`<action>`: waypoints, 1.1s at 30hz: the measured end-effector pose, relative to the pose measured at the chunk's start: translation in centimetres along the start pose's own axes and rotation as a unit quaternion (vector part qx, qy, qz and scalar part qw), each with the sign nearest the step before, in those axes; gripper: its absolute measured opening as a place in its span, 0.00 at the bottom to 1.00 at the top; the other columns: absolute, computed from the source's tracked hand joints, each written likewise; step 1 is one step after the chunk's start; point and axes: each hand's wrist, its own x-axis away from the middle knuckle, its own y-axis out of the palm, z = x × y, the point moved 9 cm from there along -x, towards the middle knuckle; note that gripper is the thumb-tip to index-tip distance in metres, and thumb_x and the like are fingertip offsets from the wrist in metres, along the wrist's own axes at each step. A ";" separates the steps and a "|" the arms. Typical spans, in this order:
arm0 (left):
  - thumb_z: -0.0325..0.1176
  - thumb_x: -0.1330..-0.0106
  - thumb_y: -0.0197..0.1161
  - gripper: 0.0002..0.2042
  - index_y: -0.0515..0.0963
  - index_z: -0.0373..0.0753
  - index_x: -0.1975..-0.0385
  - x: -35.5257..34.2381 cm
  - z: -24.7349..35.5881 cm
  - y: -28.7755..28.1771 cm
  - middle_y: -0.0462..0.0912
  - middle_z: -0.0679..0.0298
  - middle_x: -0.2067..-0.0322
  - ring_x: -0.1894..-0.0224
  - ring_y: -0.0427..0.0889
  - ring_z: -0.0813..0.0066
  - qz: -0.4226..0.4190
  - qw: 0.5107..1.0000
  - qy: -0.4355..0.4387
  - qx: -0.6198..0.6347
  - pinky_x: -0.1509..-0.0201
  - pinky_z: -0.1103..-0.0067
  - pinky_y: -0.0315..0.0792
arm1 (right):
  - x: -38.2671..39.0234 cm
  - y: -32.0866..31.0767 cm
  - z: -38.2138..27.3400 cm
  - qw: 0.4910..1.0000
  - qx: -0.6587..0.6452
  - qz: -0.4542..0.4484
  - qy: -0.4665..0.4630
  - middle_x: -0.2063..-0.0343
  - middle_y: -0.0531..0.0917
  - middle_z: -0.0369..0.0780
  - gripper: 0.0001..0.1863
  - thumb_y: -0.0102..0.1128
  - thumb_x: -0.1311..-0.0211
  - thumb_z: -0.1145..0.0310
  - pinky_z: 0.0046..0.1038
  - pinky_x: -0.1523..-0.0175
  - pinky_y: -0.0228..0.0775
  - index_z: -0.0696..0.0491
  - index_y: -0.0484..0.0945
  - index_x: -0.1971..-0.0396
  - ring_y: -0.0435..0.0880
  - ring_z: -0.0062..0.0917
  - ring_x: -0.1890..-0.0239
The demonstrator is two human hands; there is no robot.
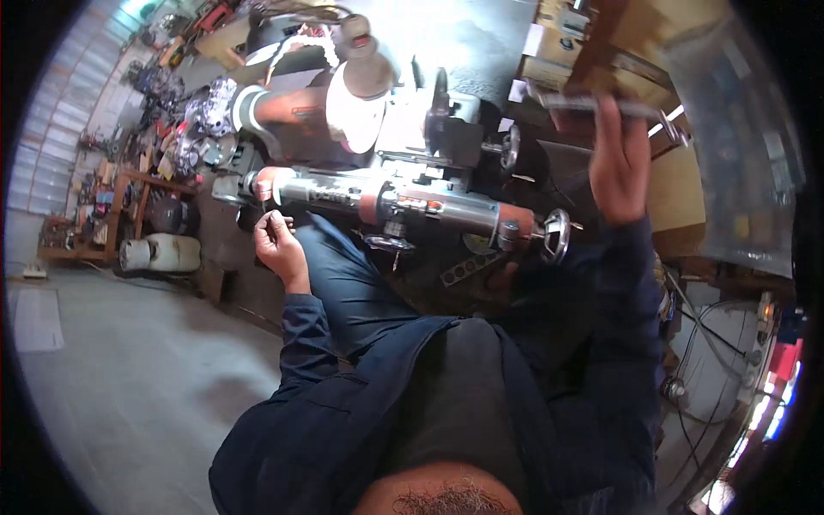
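My left hand [280,247] is closed in a pinch beside the left end of the machine's long cylindrical slide [335,192]. A small dark piece shows at its fingertips, too small to name. My right hand [620,167] is raised at the far right, smeared by motion. Its fingers reach a long dark metal piece with a shiny end [631,107]; whether they grip it is unclear. Between my hands lies the metal machine with orange-red bands, a handwheel [558,236] at its right end and a smaller handwheel [392,244] at its front.
A large orange and white machine body [296,118] stands behind the slide, with a dark wheel [439,110] beside it. Metal parts crowd the left wall. A pale gas cylinder [167,253] lies on the left. Cables [708,322] hang at right, near a translucent plastic sheet [738,146].
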 end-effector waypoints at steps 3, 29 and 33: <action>0.31 0.35 0.62 0.07 0.78 0.33 0.64 0.4 -3.7 -2.3 0.83 0.60 0.67 0.63 0.80 0.69 0.017 0.982 0.059 -0.179 0.56 0.73 0.74 | -8.1 5.8 4.4 0.986 0.141 -0.066 -0.067 0.65 0.83 0.42 0.19 0.45 0.25 0.59 0.28 0.58 0.71 0.62 0.75 0.55 0.82 0.24 0.68; 0.28 0.39 0.60 0.08 0.77 0.30 0.64 1.3 -6.3 -4.6 0.80 0.57 0.57 0.51 0.76 0.58 0.000 0.918 0.033 -0.396 0.44 0.66 0.67 | -15.1 26.3 30.6 0.916 0.248 -0.279 -0.149 0.64 0.83 0.50 0.17 0.48 0.33 0.58 0.40 0.54 0.73 0.56 0.78 0.60 0.83 0.43 0.59; 0.28 0.38 0.60 0.08 0.77 0.31 0.64 1.3 -5.9 -4.3 0.80 0.57 0.56 0.50 0.75 0.58 0.000 0.912 0.039 -0.407 0.43 0.66 0.67 | -14.7 26.1 30.7 0.920 0.236 -0.271 -0.153 0.63 0.83 0.50 0.18 0.48 0.33 0.57 0.40 0.54 0.73 0.56 0.78 0.60 0.82 0.44 0.59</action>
